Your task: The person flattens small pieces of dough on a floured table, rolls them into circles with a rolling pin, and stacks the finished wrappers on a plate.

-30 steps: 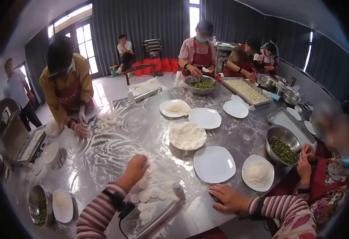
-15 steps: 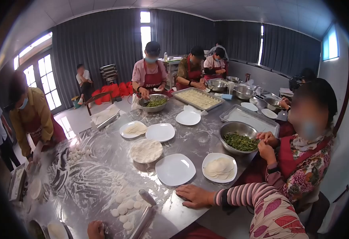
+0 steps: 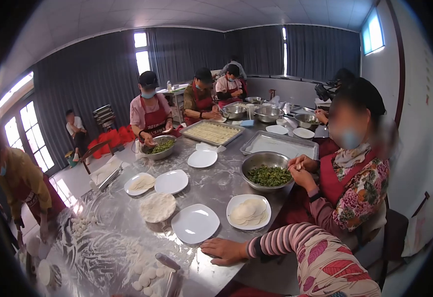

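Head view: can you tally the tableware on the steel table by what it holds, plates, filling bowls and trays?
Empty white plates: 5
Plates of wrappers: 2
Flour-heaped plate: 1
Steel bowls of green filling: 2
Metal trays: 2
Total: 12

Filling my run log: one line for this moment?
right hand flat on steel table | left hand out of view | empty white plate beside right hand

Right hand (image 3: pixel 224 250) flat, palm down, fingers (image 3: pixel 207 244) spread.
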The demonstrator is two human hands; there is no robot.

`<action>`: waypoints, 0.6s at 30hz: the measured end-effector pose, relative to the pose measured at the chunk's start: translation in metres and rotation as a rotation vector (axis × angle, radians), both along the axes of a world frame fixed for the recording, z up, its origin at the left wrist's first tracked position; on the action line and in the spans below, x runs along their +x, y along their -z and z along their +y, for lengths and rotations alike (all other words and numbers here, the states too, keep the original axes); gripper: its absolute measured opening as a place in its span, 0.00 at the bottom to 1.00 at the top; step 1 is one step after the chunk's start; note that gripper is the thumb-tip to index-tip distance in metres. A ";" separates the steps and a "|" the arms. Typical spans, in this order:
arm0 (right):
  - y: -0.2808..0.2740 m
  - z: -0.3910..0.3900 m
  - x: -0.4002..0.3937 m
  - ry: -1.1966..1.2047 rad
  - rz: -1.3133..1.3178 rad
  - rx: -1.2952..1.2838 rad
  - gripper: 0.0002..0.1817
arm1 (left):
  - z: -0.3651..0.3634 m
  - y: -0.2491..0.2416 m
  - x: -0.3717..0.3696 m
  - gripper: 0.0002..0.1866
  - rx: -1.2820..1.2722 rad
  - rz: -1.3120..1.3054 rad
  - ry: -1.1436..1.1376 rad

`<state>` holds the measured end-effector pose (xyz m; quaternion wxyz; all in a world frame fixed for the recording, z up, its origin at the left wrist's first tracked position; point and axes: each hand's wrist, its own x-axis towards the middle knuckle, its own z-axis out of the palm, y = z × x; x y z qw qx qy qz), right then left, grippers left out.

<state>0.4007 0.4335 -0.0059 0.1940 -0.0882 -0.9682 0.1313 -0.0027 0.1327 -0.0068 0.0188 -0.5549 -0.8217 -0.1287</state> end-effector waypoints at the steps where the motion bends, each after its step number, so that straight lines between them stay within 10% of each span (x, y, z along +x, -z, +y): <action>1: 0.001 0.000 0.000 0.005 0.002 -0.004 0.29 | 0.004 -0.002 0.004 0.23 0.011 0.067 -0.096; 18: -0.005 0.010 -0.003 -0.028 -0.071 -0.039 0.31 | 0.045 -0.008 0.011 0.43 -0.196 0.069 -0.045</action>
